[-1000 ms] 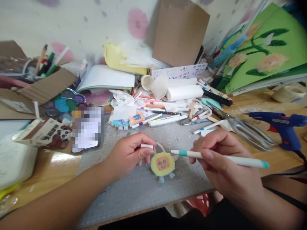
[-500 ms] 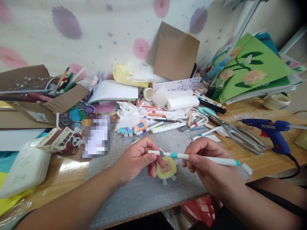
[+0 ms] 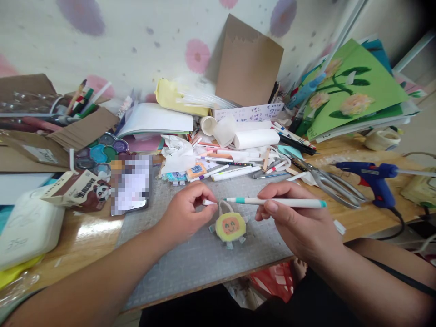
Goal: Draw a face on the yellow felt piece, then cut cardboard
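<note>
Between finger and thumb, my left hand [image 3: 189,211] pinches a small white pen cap [image 3: 208,202]. My right hand [image 3: 296,218] grips a white marker [image 3: 282,202] with teal bands, its uncovered tip pointing left at the cap, a small gap apart. Below the marker tip, a yellow rounded craft piece [image 3: 230,227] with an orange smiling face, a loop on top and small tabs lies on the grey cutting mat [image 3: 190,268].
Pens and paper scraps [image 3: 235,172] pile up behind the mat. Scissors [image 3: 332,184] and a blue glue gun [image 3: 373,175] lie right. At left are a phone [image 3: 131,184], a panda box [image 3: 80,190], a white case [image 3: 30,227] and a cardboard box [image 3: 37,147].
The cap and the marker tip have moved apart, and the tip now shows bare. The view has shifted, and the yellow craft piece is no longer partly covered by my left fingers.
</note>
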Tool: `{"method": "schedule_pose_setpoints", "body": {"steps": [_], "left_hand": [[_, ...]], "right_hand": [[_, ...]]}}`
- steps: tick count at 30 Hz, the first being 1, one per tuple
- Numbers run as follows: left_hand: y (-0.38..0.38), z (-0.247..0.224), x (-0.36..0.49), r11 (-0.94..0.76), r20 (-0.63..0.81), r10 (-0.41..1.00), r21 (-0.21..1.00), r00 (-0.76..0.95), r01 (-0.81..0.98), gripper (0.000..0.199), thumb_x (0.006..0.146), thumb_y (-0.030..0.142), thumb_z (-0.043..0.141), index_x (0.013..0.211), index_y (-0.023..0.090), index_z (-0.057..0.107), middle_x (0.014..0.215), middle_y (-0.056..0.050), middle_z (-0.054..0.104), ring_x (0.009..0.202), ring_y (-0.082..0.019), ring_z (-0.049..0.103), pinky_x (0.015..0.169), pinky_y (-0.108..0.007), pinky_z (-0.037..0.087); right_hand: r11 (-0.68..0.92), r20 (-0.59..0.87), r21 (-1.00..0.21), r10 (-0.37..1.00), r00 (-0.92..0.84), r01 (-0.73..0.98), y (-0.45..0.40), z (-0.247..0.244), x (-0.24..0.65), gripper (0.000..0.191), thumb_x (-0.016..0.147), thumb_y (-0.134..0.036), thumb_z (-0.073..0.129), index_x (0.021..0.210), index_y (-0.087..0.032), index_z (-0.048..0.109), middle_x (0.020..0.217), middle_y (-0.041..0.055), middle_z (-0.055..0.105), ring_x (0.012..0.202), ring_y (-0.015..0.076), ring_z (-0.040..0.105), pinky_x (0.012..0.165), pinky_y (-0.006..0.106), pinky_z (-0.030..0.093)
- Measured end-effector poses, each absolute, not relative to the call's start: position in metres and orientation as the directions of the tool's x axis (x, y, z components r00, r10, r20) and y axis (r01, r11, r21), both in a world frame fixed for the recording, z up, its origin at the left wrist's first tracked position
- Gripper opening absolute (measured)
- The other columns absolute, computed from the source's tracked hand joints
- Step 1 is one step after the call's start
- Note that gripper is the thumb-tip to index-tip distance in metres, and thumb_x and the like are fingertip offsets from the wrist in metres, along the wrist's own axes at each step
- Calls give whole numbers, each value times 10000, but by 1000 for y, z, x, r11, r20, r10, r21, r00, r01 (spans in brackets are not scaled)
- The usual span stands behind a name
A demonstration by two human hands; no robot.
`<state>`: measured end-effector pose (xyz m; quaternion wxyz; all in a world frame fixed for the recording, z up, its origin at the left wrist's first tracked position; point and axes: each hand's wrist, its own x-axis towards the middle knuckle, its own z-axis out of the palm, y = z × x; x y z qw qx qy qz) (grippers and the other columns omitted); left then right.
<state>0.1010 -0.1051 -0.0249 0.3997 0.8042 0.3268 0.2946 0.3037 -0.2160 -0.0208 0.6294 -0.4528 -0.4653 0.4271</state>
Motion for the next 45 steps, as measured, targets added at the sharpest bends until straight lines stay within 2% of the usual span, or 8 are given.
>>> {"method": "schedule_pose_setpoints", "body": {"steps": [4,9,14,29,38,40,42,45], "left_hand": [[-104,-29,100,-425,135,767,839,627,339,165,845,352,577,787,198,588,792,-19,665,723,-177,604,633,-293,442],[-108,-36,99,-354,135,791,897,597,266,198,784,285,635,724,217,459,768,1,677,704,-167,634,625,-274,481],[-109,-30,100,-474,190,736,830,650,295,176,755,294,671,695,195,540,608,52,565,547,-109,519,531,-220,414],[-112,-22,100,-544,228,677,795,700,267,102,757,266,664,695,186,650,590,30,628,520,-111,538,501,-207,399],[-114,-21,93,-697,420,623,681,659,225,125,835,321,643,791,204,656,673,8,660,607,-140,603,601,-249,444],[-105,-25,94,-646,366,665,719,651,255,176,859,352,604,955,212,653,722,5,653,657,-156,612,641,-269,463],[-96,-30,96,-604,278,708,715,649,352,254,889,333,539,1100,211,613,797,-10,649,744,-179,616,712,-307,476],[-90,-39,100,-608,165,702,646,693,462,229,848,288,575,1046,199,648,921,-51,659,866,-222,607,795,-363,460]], "right_hand": [[236,207,-966,951,231,-108,-215,-21,302,94,841,-351,710,891,-273,699,674,-31,666,642,135,611,606,243,476],[232,196,-963,951,237,-133,-217,-21,301,94,838,-347,714,886,-268,699,684,-35,668,643,124,612,612,227,484],[229,198,-963,959,203,-144,-221,-24,299,86,852,-329,702,911,-267,698,702,-35,678,668,116,609,631,213,478],[147,153,-988,963,222,41,-210,-21,290,76,730,-232,783,785,-204,739,657,-6,702,597,126,635,549,209,507],[287,296,-954,946,131,86,-204,-15,292,74,808,-269,718,819,-198,705,683,9,703,616,156,654,561,260,525],[415,441,-862,897,27,290,-203,-7,309,48,850,-223,666,878,-204,700,755,25,705,698,170,660,637,289,531],[533,536,-644,826,-173,548,-204,-2,330,167,862,-144,615,996,-210,690,902,64,708,851,205,651,757,345,527],[531,350,-299,834,-427,793,-206,-9,359,475,777,23,522,1172,-208,649,1119,111,674,1068,286,578,871,453,501]]}}
